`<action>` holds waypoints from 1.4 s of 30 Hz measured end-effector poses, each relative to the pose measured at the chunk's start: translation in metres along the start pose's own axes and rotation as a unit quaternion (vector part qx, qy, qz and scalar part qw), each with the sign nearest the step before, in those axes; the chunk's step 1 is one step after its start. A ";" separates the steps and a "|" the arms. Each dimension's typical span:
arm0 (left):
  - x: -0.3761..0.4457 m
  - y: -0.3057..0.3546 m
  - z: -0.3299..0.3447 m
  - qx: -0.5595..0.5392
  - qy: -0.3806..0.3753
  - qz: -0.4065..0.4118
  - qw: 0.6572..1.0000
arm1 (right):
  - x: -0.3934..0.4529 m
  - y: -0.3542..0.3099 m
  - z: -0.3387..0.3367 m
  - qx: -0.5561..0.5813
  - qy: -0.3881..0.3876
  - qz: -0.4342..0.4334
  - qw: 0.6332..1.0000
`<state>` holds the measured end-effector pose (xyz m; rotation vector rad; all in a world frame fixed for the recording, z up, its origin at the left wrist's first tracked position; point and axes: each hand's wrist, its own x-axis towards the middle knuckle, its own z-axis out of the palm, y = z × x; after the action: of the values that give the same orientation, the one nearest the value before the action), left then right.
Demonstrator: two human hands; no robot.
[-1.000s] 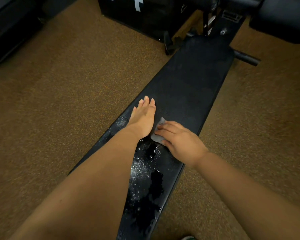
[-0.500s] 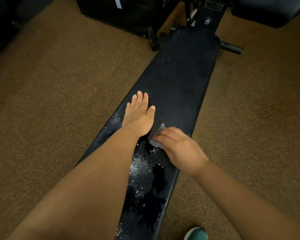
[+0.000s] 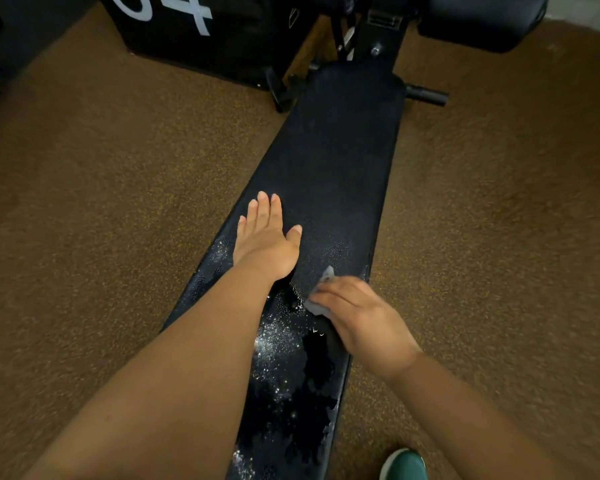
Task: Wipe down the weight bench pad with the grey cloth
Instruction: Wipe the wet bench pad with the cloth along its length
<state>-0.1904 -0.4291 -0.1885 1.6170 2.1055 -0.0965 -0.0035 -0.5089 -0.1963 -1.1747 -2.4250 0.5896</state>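
Black bench pad [image 3: 340, 161] on brown floor [image 3: 101, 202]; grey cloth [image 3: 321, 296] on pad.

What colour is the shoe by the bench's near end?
Green with a white sole edge; the shoe shows in the head view, bottom right.

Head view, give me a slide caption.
Right hand wipes wet bench pad with grey cloth; left hand rests flat.
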 end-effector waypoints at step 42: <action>-0.015 0.042 -0.010 -0.089 -0.054 0.014 0.994 | -0.035 -0.067 0.012 0.109 0.031 0.242 0.964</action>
<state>-0.1520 -0.4262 -0.1640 1.5012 1.9507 0.0124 -0.0322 -0.5767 -0.1770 -1.6654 -1.9549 0.9187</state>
